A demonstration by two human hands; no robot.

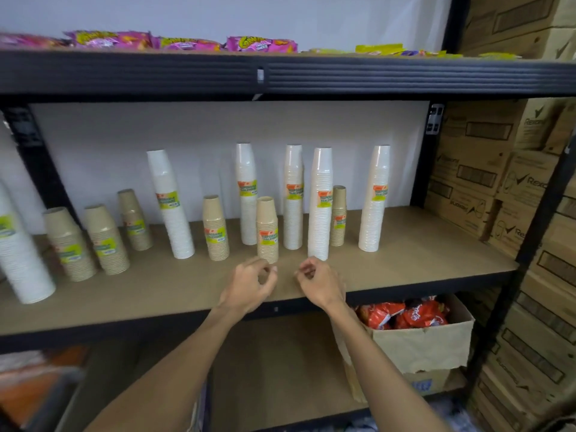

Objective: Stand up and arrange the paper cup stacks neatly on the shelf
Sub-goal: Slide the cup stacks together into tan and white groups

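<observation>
Wrapped paper cup stacks stand upright on the brown middle shelf. Several are tall and white, such as one right of centre, one on the left and one furthest right. Several are short and brown; the nearest brown stack stands at the front centre. My left hand hovers just below that brown stack, fingers loosely curled and holding nothing. My right hand hovers below the tall white stack, fingers also curled and empty. Neither hand touches a stack.
The black upper shelf beam runs overhead with pink snack bags on top. A torn cardboard box of red snack packs sits on the lower shelf at right. Stacked cartons stand beside the black upright at right.
</observation>
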